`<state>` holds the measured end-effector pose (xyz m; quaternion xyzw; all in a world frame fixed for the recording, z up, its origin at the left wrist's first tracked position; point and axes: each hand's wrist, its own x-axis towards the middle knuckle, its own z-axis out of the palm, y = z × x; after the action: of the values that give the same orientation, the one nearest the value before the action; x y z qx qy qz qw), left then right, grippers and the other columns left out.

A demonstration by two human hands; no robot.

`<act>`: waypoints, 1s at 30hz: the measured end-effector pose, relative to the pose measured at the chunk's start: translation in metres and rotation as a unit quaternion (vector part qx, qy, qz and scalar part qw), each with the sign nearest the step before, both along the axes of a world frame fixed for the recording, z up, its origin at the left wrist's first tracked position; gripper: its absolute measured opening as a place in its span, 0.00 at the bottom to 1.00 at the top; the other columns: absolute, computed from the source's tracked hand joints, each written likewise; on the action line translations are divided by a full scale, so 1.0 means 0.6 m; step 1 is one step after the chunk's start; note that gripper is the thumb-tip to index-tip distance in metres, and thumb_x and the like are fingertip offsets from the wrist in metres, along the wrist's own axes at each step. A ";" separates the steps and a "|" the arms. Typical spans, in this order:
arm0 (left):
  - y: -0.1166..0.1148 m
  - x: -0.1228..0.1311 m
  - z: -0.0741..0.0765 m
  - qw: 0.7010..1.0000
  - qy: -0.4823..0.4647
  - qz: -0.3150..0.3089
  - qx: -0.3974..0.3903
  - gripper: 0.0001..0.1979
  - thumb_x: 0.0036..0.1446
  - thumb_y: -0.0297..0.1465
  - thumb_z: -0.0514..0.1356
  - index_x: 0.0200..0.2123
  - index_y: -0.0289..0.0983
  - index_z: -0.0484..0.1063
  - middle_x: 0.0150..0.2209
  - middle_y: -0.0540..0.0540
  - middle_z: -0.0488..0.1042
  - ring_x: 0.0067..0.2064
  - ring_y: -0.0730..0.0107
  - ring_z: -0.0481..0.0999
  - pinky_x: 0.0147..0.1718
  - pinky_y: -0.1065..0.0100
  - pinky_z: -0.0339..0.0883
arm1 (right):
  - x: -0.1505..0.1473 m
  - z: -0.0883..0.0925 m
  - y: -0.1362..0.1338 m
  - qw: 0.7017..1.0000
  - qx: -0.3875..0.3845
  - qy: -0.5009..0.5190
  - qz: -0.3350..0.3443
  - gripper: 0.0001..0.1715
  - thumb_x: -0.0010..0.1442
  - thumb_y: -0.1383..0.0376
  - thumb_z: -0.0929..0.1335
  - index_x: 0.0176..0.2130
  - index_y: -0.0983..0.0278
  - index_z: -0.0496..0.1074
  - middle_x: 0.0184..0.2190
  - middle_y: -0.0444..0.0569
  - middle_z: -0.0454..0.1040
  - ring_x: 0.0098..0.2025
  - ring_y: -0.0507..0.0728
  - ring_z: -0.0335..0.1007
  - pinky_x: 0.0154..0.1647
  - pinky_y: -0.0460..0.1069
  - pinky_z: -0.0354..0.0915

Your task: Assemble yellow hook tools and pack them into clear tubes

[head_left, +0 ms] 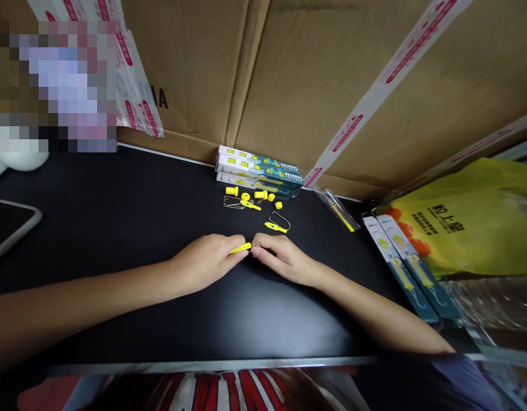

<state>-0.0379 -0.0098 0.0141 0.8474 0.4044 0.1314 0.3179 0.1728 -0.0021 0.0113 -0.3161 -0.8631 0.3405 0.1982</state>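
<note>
Near the middle of the black table (130, 228), my left hand (212, 260) is closed on a yellow plastic piece (242, 248), whose end sticks out past the fingertips. Close beside it, my right hand (284, 258) has thumb and forefinger pinched at the end of that piece; what they grip is too small to make out. Just beyond my hands lies a yellow part with a metal hook (276, 226). Farther back are a yellow cylinder (231, 191), a yellow ring (245, 197), another hooked yellow part (250, 205) and several small yellow caps.
Stacked small boxes (259, 171) stand at the back against cardboard (195, 74). A clear packet (340, 211) lies to their right. Two flat boxes (400, 268) and a yellow bag (473, 222) are at the right. A phone (11, 228) lies at the left.
</note>
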 end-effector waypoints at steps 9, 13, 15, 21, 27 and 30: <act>-0.003 0.002 0.001 1.000 0.024 -0.015 0.003 0.12 0.65 0.34 0.49 0.31 0.37 0.66 0.29 0.50 0.70 0.32 0.68 0.71 0.32 0.69 0.56 | 0.002 0.000 0.003 0.999 0.039 -0.028 0.017 0.06 0.65 0.66 0.63 0.34 0.64 0.65 0.26 0.42 0.66 0.25 0.48 0.60 0.28 0.43 0.57; 0.002 -0.002 0.008 0.996 -0.046 -0.008 -0.075 0.16 0.66 0.32 0.44 0.34 0.37 0.69 0.31 0.50 0.72 0.33 0.71 0.71 0.35 0.70 0.60 | 0.007 0.001 0.010 0.998 0.059 -0.037 -0.008 0.09 0.66 0.63 0.62 0.33 0.64 0.65 0.26 0.43 0.66 0.27 0.49 0.62 0.29 0.44 0.59; 0.004 -0.004 0.011 0.994 -0.051 -0.007 -0.101 0.18 0.66 0.31 0.42 0.34 0.37 0.70 0.30 0.51 0.71 0.32 0.72 0.70 0.35 0.70 0.60 | 0.008 -0.002 0.011 0.996 0.083 -0.044 -0.008 0.11 0.66 0.62 0.63 0.32 0.64 0.66 0.26 0.43 0.67 0.27 0.49 0.62 0.29 0.44 0.58; 0.002 -0.005 0.007 0.997 -0.017 -0.005 -0.080 0.17 0.65 0.29 0.42 0.34 0.37 0.69 0.31 0.50 0.72 0.35 0.70 0.71 0.38 0.69 0.62 | 0.004 -0.008 0.007 0.981 0.183 -0.066 0.007 0.13 0.67 0.62 0.62 0.30 0.64 0.65 0.24 0.44 0.67 0.25 0.50 0.62 0.28 0.44 0.58; -0.002 -0.003 0.003 0.998 0.051 -0.005 -0.021 0.14 0.66 0.31 0.42 0.35 0.37 0.66 0.34 0.45 0.76 0.38 0.63 0.76 0.37 0.65 0.64 | 0.001 -0.007 0.003 0.946 0.301 -0.117 0.019 0.15 0.68 0.65 0.59 0.29 0.63 0.64 0.23 0.45 0.67 0.25 0.51 0.61 0.27 0.45 0.56; -0.004 0.000 0.006 0.992 0.124 -0.018 0.025 0.14 0.66 0.31 0.43 0.36 0.36 0.66 0.32 0.43 0.76 0.35 0.59 0.78 0.33 0.64 0.64 | -0.001 -0.008 0.002 0.939 0.319 -0.124 0.027 0.16 0.69 0.65 0.59 0.28 0.63 0.63 0.23 0.45 0.66 0.26 0.51 0.60 0.27 0.45 0.55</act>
<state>-0.0380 -0.0122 0.0174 0.8720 0.4220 0.0300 0.2462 0.1724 -0.0012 0.0067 -0.2527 -0.9523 0.0102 0.1706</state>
